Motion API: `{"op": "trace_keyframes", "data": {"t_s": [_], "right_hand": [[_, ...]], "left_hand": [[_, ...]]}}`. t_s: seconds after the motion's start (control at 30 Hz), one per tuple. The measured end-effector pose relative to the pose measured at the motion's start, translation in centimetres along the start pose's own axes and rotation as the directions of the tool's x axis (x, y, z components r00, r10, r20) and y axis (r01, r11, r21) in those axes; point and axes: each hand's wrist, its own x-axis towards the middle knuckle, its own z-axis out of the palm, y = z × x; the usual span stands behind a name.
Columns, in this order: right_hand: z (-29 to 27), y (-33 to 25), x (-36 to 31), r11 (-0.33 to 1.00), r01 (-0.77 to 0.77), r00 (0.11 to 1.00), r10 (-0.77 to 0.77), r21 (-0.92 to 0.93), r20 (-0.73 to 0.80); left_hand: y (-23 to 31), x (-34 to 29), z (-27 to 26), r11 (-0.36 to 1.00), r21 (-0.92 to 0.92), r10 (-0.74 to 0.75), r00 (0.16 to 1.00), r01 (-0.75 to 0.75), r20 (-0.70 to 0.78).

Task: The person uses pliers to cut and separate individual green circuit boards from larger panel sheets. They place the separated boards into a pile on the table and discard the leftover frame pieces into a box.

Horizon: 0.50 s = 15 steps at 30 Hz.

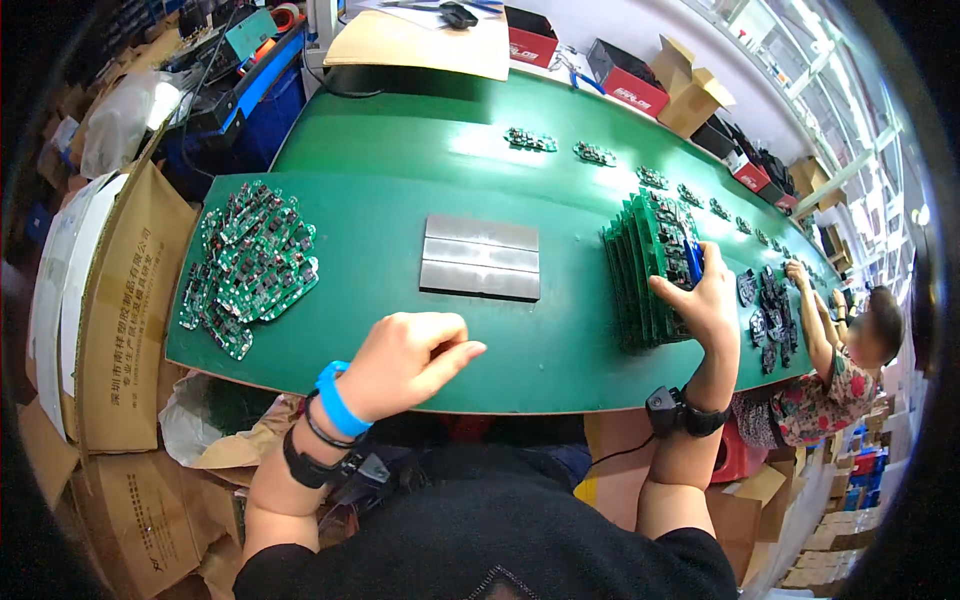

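- The right hand (705,300) rests on a stack of green circuit boards (650,270) standing on edge at the right of the green table (400,170); the fingers curl over the near end of the stack and grasp it, with the thumb stretched out to the left along the boards.
- The stack leans a little and fans toward the far side, with dark parts showing on the rightmost board's face.
- The left hand (405,360) hovers over the near edge of the table, left of the stack and well apart from it. Its fingers are loosely curled with the index finger pointing right; it holds nothing that can be seen.
- A blue wristband (338,400) and a dark strap sit on the left wrist; a black band (680,412) with a small device sits on the right wrist.
- A flat grey metal plate (480,257), in three strips, lies in the middle of the table, between the two hands and farther off.
- A loose pile of small green circuit boards (250,265) lies at the left end of the table.
- Small boards (530,139) lie spaced in a row along the far side, running to the right.
- Another person (840,370) in a patterned top stands at the right end, hands on dark boards (765,310) there.
- Brown cardboard boxes (125,310) stand left of the table; red and black boxes (630,80) stand beyond the far edge.
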Motion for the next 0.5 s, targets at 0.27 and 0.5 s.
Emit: {"op": "trace_keyframes", "data": {"t_s": [0.27,0.5], "right_hand": [[-1.3,0.4,-0.1,0.986,0.013,0.999,-0.005,0.166,-0.049],[-1.4,2.5,0.4,0.948,0.023,0.969,0.058,0.319,-0.241]], "left_hand": [[0.5,7.3,5.3,0.917,-0.391,0.059,0.947,0.073,0.315],[-0.2,11.9,11.0,0.829,-0.512,0.023,0.9,0.227,0.436]]}}
